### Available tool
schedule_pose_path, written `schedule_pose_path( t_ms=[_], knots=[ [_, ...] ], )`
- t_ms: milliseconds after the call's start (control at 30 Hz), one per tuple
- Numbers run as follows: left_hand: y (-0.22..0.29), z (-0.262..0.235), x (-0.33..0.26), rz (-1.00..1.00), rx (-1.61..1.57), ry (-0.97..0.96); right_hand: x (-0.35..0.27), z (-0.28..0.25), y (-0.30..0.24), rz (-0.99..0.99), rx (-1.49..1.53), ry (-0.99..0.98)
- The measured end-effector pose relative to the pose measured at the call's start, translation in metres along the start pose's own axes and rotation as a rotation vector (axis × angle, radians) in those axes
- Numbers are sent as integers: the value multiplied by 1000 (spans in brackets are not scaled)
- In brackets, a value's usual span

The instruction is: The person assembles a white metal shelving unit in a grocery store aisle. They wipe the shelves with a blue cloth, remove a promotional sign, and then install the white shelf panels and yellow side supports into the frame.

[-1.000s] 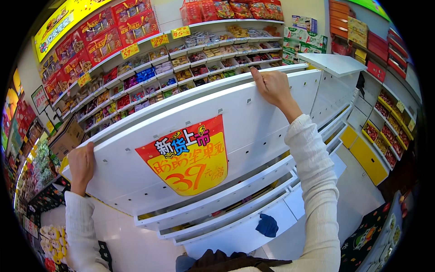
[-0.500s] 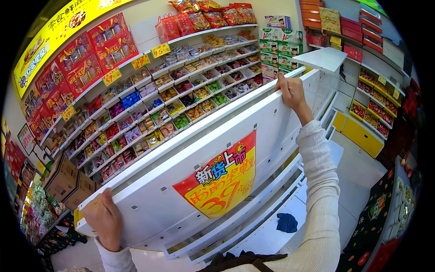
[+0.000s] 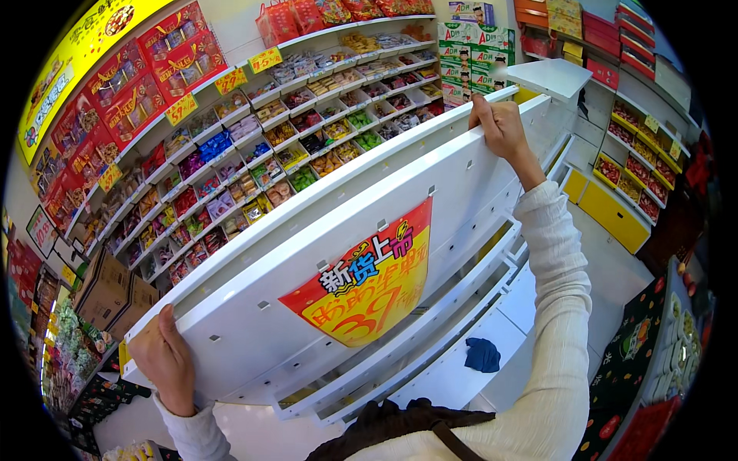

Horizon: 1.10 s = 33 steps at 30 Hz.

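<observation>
In front of me stands a long white shelving panel [image 3: 231,311], tilted and slanting from lower left to upper right. A red-and-yellow paper sign [image 3: 369,280] hangs on its front. My left hand [image 3: 164,361] grips the panel's top edge near its left end, thumb upward. Toward the right end, my right hand [image 3: 501,134] is wrapped over the same edge, the arm stretched out. Fingers behind the panel are hidden. Just behind it runs a second white edge [image 3: 307,206]. White slatted shelves [image 3: 430,334] sit below the panel, and a dark blue cloth [image 3: 483,354] lies on the lowest surface.
Sloping candy racks [image 3: 307,146] full of packaged sweets line the wall beyond. Cardboard boxes [image 3: 115,288] stand at the left. Stacked green-and-white cartons [image 3: 492,65] rise behind the panel's far end. A yellow-fronted display [image 3: 607,219] and a dark-draped counter [image 3: 634,346] are at right.
The view has tipped downward, so the racks sit higher in it. Both hands keep their grip on the panel; its right end appears slightly higher and farther right.
</observation>
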<state>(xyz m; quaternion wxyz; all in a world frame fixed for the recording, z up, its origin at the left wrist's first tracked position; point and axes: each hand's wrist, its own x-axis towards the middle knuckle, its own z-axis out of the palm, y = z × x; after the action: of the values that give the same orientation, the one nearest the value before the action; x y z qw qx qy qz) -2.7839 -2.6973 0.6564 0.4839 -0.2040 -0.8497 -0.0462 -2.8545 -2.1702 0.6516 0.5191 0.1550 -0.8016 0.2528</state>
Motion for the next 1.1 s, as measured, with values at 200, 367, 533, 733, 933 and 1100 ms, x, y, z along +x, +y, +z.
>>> schedule_pose_path(
  t_ms=[200,367,533,733,933,1100],
  knots=[
    [4,-11,6,-51,16,-61,7,3,2,-20,-44,-86],
    [3,-21,-5,15,36,-67,-6,-1,-4,-7,-42,-53],
    [12,-46,16,98,50,19,15,-61,2,14,-76,-76],
    [36,-103,6,97,9,22,0,-125,47,19,-180,-120],
    [77,-126,-105,3,-31,-82,-112,-133,-25,-193,-223,-134],
    [130,-120,-181,-145,11,-136,-189,-103,-29,-228,75,-199]
  ],
)
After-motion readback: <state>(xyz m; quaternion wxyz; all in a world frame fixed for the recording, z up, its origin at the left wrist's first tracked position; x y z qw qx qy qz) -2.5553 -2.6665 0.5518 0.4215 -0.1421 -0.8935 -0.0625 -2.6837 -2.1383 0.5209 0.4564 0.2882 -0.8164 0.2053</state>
